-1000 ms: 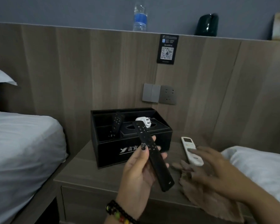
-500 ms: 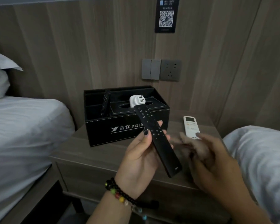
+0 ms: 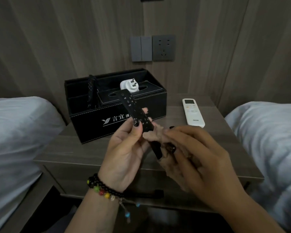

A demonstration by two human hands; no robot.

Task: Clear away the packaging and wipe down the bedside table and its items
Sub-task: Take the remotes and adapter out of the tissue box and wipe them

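My left hand [image 3: 124,153] grips a long black remote [image 3: 133,111] and holds it tilted above the wooden bedside table [image 3: 77,152]. My right hand [image 3: 198,163] holds a brownish cloth [image 3: 155,134] bunched against the remote's lower half, which the cloth partly hides. Behind them stands a black leather organizer box [image 3: 94,125] with white lettering. A second black remote [image 3: 91,91] stands in its left slot, and a white plug adapter [image 3: 129,85] rests on its tissue opening. A white air-conditioner remote [image 3: 192,112] lies on the table to the right.
White-sheeted beds flank the table: one bed [image 3: 15,132] on the left, another bed [image 3: 267,137] on the right. Grey light switches [image 3: 141,48] and a wall socket [image 3: 164,47] sit on the wood-panelled wall above the box.
My right hand lifted the cloth off the table and brought it against the black remote. The camera tilted down and moved closer to the table.
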